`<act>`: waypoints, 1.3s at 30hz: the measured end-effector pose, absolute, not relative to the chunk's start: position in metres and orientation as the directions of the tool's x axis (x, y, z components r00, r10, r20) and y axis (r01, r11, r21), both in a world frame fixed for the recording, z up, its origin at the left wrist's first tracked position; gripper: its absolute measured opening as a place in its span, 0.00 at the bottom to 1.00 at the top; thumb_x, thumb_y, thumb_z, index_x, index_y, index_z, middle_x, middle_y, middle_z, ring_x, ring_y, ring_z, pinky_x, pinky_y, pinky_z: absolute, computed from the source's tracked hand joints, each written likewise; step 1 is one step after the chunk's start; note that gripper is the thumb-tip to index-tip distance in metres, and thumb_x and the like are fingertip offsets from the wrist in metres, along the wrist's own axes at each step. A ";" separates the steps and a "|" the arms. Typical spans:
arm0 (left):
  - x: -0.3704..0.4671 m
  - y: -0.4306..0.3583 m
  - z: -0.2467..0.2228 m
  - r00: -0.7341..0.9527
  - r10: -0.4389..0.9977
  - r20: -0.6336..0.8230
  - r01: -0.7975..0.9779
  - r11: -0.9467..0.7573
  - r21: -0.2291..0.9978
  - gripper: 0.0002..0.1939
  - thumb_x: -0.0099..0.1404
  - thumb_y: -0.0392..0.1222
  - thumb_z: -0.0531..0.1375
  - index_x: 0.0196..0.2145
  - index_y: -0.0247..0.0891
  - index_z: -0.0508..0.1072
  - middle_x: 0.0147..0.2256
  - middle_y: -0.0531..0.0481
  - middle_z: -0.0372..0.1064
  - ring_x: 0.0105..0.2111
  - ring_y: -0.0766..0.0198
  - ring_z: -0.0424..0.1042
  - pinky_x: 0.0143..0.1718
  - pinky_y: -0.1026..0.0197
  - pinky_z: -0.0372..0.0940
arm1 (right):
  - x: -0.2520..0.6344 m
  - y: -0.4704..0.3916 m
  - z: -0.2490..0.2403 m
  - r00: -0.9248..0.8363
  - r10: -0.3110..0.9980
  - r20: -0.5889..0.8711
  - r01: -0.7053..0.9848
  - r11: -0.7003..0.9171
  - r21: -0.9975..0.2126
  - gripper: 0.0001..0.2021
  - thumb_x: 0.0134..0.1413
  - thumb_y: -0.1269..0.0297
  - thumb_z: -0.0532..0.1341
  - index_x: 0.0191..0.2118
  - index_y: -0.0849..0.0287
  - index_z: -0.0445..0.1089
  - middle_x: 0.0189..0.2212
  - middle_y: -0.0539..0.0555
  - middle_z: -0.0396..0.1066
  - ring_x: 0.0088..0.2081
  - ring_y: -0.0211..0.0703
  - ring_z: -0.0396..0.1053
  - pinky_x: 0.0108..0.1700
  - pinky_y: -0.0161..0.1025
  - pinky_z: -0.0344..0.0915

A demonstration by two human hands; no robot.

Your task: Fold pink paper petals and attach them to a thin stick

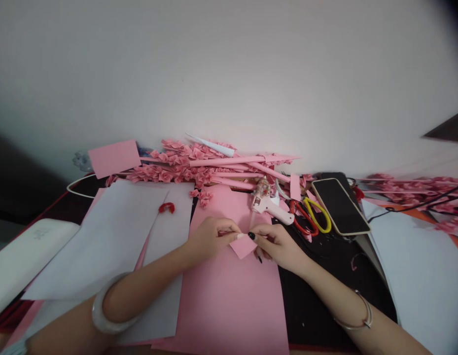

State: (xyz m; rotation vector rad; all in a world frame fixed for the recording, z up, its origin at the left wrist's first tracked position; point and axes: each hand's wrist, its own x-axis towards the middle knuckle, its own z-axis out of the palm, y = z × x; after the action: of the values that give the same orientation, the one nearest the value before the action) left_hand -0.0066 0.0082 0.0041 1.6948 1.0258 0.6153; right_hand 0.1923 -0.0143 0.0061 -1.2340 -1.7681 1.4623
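Both hands meet over a large pink sheet [234, 301] at the middle of the table. A small pink paper piece [244, 248] is pinched along its top edge between them. My left hand [214, 237] grips its left corner with thumb and finger. At the right corner, my right hand [276, 245] holds it with the thumb on top and dark-nailed fingers curled behind. Just beyond the hands lies a white glue gun [273, 209], its nozzle end toward them.
Red-handled scissors [303, 222], a yellow handle [321, 215] and a phone [340, 206] lie right of the glue gun. Pink paper flowers [173, 165] line the wall. White sheets [103, 231] and a white device [36, 251] are at left, more white paper [424, 276] at right.
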 end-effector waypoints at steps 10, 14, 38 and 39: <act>-0.012 0.016 0.002 0.415 0.910 -0.022 0.307 -0.117 0.944 0.08 0.59 0.40 0.57 0.26 0.34 0.72 0.22 0.54 0.64 0.24 0.69 0.60 0.26 0.67 0.54 | 0.194 -0.009 0.001 -0.245 0.955 -0.166 0.006 -0.170 -0.985 0.14 0.53 0.56 0.59 0.26 0.63 0.65 0.18 0.51 0.70 0.13 0.31 0.62 0.12 0.27 0.54; -0.011 0.017 0.003 0.388 0.920 -0.047 0.272 -0.066 0.960 0.07 0.59 0.39 0.57 0.27 0.33 0.72 0.23 0.54 0.65 0.24 0.69 0.61 0.26 0.68 0.54 | 0.196 -0.007 -0.001 -0.151 0.985 -0.083 -0.057 -0.092 -0.994 0.12 0.54 0.57 0.59 0.30 0.62 0.65 0.19 0.50 0.70 0.14 0.31 0.62 0.13 0.27 0.53; -0.015 0.018 0.001 0.202 0.978 0.051 0.137 -0.080 0.987 0.11 0.63 0.45 0.54 0.37 0.35 0.70 0.36 0.46 0.73 0.37 0.61 0.73 0.39 0.60 0.68 | 0.199 -0.007 0.000 -0.011 1.000 0.017 0.126 0.018 -0.992 0.15 0.55 0.58 0.59 0.22 0.61 0.62 0.13 0.45 0.61 0.12 0.26 0.53 0.13 0.25 0.47; -0.015 0.018 0.001 0.201 0.976 0.089 0.158 -0.122 0.980 0.11 0.63 0.45 0.55 0.40 0.37 0.70 0.41 0.45 0.72 0.41 0.60 0.72 0.42 0.59 0.67 | 0.199 -0.007 -0.001 -0.015 1.000 0.008 0.112 0.010 -0.994 0.15 0.54 0.58 0.59 0.22 0.61 0.62 0.13 0.44 0.61 0.12 0.26 0.53 0.13 0.25 0.47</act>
State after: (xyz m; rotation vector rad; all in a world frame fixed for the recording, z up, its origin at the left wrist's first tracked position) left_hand -0.0151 0.0180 0.0014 1.4980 1.1308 1.0533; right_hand 0.1990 -0.0072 -0.0008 -1.2778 -1.3060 1.1578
